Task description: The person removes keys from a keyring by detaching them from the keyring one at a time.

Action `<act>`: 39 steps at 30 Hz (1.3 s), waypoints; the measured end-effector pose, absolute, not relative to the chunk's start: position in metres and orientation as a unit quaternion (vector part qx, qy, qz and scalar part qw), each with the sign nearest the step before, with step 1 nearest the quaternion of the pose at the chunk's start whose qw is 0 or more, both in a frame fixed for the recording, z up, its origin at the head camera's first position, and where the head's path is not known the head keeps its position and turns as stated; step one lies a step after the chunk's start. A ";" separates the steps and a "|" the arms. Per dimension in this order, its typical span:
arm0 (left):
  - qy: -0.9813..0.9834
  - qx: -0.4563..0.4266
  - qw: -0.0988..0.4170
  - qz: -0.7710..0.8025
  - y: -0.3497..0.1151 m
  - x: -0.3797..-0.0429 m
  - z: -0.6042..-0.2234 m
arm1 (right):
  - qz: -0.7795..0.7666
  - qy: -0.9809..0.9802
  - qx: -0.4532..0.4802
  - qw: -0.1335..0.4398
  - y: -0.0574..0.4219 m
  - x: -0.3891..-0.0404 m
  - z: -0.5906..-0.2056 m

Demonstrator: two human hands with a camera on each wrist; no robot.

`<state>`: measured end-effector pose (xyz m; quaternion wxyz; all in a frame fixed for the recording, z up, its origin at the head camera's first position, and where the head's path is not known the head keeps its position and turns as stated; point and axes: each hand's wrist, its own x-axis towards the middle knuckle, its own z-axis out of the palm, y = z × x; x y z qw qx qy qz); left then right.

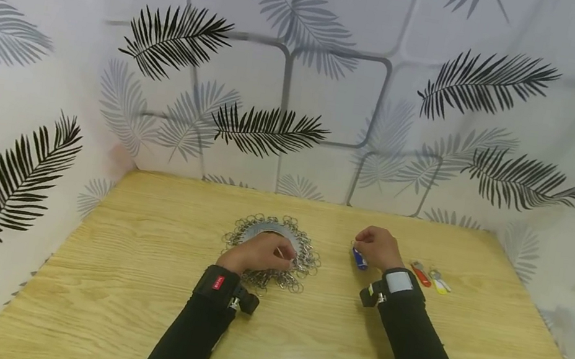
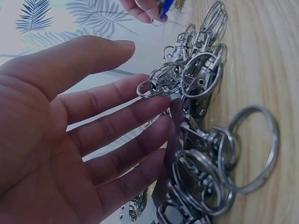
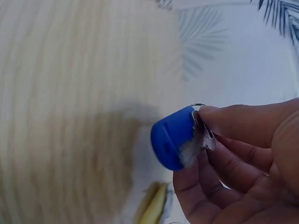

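My left hand (image 1: 263, 253) is over a round grey plate (image 1: 264, 225) whose edge is crowded with silver swivel clasps and key rings (image 1: 308, 262). In the left wrist view its fingers reach out loosely to a clasp with a split ring (image 2: 202, 74), the thumb standing apart. Whether the fingertips touch the metal is hard to tell. To the right, my right hand (image 1: 379, 248) pinches a small blue nail clipper (image 3: 174, 137) between thumb and fingers, by its metal end. The blue end points away from the palm.
A red nail clipper (image 1: 421, 274) and a yellow one (image 1: 439, 283) lie on the wooden table (image 1: 134, 293), right of my right hand. Behind the table's far edge stands a wall (image 1: 334, 99) with a leaf pattern.
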<state>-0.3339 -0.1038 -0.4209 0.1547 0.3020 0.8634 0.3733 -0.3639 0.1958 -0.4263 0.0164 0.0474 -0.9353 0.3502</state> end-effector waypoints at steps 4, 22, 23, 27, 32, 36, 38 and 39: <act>0.864 0.304 0.151 0.372 -0.107 -0.333 -0.423 | 0.339 -0.940 0.040 0.024 0.196 -0.365 -0.432; 0.909 0.262 0.107 0.306 -0.147 -0.330 -0.399 | 0.268 -0.942 0.200 0.026 0.155 -0.327 -0.397; 0.913 0.263 0.110 0.292 -0.150 -0.329 -0.397 | 0.265 -0.938 0.224 0.018 0.148 -0.323 -0.396; 0.921 0.268 0.124 0.255 -0.158 -0.326 -0.390 | 0.231 -0.921 0.315 -0.009 0.115 -0.316 -0.396; 0.921 0.268 0.131 0.250 -0.159 -0.326 -0.389 | 0.173 -0.913 0.367 -0.030 0.085 -0.317 -0.405; 0.921 0.256 0.150 0.254 -0.160 -0.322 -0.391 | 0.162 -0.919 0.358 -0.024 0.082 -0.311 -0.408; 0.922 0.253 0.156 0.246 -0.161 -0.319 -0.391 | 0.159 -0.921 0.354 -0.021 0.085 -0.306 -0.408; 0.924 0.252 0.159 0.241 -0.162 -0.318 -0.390 | 0.158 -0.922 0.352 -0.023 0.086 -0.305 -0.408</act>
